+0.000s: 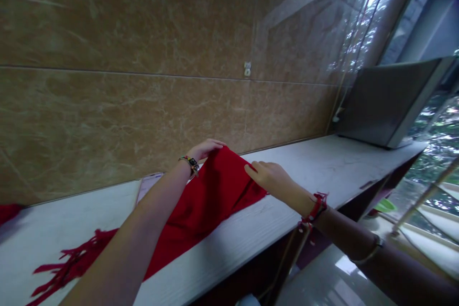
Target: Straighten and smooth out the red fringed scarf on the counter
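Note:
A red fringed scarf [201, 201] lies lengthwise over the white counter, its tasselled end toward the lower left. Its far end is raised between my two hands. My left hand [207, 147], with a watch or beaded band at the wrist, grips the far left corner. On the other corner, the fingers and thumb of my right hand [268, 177] pinch the cloth. Red thread bracelets circle my right wrist. Part of the scarf is hidden behind my left forearm.
A tiled wall [143, 119] rises along the counter's [322, 162] back edge. At the counter's far right stands a large grey box-like appliance [387, 100]. A pale flat item [147, 185] lies beside my left forearm. Another red cloth [10, 211] is at the left edge.

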The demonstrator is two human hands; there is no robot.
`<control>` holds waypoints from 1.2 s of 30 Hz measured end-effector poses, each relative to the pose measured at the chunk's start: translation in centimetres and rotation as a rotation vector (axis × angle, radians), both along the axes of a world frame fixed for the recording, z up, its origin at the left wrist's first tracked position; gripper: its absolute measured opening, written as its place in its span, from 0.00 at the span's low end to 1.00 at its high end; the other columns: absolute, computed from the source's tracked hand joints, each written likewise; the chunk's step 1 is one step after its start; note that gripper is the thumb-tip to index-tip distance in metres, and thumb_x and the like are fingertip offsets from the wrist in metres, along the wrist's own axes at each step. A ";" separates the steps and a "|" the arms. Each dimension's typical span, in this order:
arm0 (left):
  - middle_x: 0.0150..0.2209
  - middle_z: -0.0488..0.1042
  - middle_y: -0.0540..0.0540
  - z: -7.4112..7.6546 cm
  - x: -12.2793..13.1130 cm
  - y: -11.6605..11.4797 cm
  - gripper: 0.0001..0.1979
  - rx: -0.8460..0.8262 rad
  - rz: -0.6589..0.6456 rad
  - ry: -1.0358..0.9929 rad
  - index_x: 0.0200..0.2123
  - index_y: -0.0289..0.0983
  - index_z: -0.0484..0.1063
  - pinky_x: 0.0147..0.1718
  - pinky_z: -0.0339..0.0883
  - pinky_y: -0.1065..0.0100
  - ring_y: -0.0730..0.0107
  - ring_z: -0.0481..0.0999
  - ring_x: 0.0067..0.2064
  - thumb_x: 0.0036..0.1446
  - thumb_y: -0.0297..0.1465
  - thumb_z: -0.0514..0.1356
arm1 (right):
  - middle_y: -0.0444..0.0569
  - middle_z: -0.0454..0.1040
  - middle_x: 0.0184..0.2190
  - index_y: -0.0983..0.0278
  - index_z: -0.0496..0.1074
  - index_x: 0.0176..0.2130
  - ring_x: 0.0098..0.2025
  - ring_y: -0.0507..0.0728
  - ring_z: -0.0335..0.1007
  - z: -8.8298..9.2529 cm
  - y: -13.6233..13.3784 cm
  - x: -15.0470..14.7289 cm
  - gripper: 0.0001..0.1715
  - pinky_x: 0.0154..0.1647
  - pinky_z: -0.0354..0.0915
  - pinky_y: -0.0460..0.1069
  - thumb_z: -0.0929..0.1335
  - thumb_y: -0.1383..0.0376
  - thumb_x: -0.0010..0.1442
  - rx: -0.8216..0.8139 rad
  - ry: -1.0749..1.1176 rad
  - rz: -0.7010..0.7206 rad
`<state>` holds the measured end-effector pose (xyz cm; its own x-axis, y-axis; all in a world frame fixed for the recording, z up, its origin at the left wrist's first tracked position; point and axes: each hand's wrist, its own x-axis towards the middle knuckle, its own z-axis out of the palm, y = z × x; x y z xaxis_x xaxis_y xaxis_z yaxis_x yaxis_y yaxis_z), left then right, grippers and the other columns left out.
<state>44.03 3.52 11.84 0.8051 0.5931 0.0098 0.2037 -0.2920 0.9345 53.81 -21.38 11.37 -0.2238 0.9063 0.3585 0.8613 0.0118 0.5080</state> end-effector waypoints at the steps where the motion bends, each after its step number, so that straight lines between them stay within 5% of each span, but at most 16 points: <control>1: 0.38 0.76 0.43 -0.9 1.2 0.0 0.14 0.004 -0.014 0.018 0.38 0.33 0.74 0.35 0.66 0.71 0.72 0.73 0.34 0.45 0.24 0.57 | 0.55 0.71 0.33 0.68 0.66 0.42 0.33 0.55 0.68 -1.0 0.0 1.1 0.12 0.27 0.60 0.46 0.60 0.74 0.58 -0.035 0.019 -0.017; 6: 0.33 0.77 0.44 -5.5 5.0 -0.2 0.14 0.053 -0.072 0.157 0.36 0.32 0.74 0.31 0.67 0.70 0.69 0.74 0.30 0.43 0.24 0.56 | 0.54 0.71 0.37 0.67 0.65 0.43 0.35 0.56 0.69 -6.6 0.3 5.4 0.13 0.30 0.62 0.46 0.59 0.72 0.58 -0.184 0.159 -0.084; 10: 0.32 0.77 0.45 -7.6 5.8 -0.2 0.15 0.138 -0.123 0.239 0.34 0.32 0.75 0.31 0.67 0.70 0.67 0.74 0.31 0.40 0.22 0.56 | 0.54 0.70 0.40 0.65 0.64 0.46 0.36 0.56 0.69 -9.4 0.6 6.7 0.15 0.31 0.63 0.46 0.58 0.71 0.59 -0.240 0.237 -0.107; 19: 0.49 0.69 0.40 -8.3 5.6 -1.1 0.21 0.430 -0.008 0.212 0.47 0.31 0.67 0.47 0.60 0.66 0.62 0.68 0.47 0.46 0.26 0.56 | 0.54 0.69 0.38 0.64 0.68 0.44 0.38 0.56 0.67 -9.0 0.4 6.3 0.15 0.36 0.62 0.48 0.58 0.70 0.60 -0.216 0.336 -0.131; 25: 0.49 0.66 0.41 -6.9 -2.1 -7.0 0.19 0.760 -0.023 0.145 0.48 0.35 0.66 0.53 0.54 0.64 0.63 0.64 0.51 0.53 0.34 0.54 | 0.54 0.67 0.43 0.65 0.70 0.43 0.45 0.57 0.62 -8.1 0.7 4.0 0.14 0.45 0.60 0.53 0.61 0.70 0.58 -0.126 0.296 0.148; 31: 0.48 0.65 0.39 -9.1 -11.5 -15.5 0.26 0.959 -0.097 0.501 0.50 0.36 0.63 0.47 0.61 0.60 0.57 0.66 0.48 0.50 0.43 0.56 | 0.53 0.72 0.42 0.68 0.69 0.46 0.46 0.56 0.64 -9.1 1.9 3.4 0.16 0.47 0.61 0.51 0.63 0.67 0.58 -0.230 0.291 0.344; 36: 0.49 0.66 0.38 -10.1 -13.3 -16.2 0.20 1.050 -0.100 0.688 0.52 0.35 0.60 0.43 0.64 0.62 0.59 0.67 0.48 0.55 0.25 0.48 | 0.54 0.73 0.41 0.69 0.69 0.45 0.43 0.54 0.68 -8.9 1.8 3.6 0.15 0.44 0.63 0.49 0.60 0.71 0.59 -0.260 0.240 0.302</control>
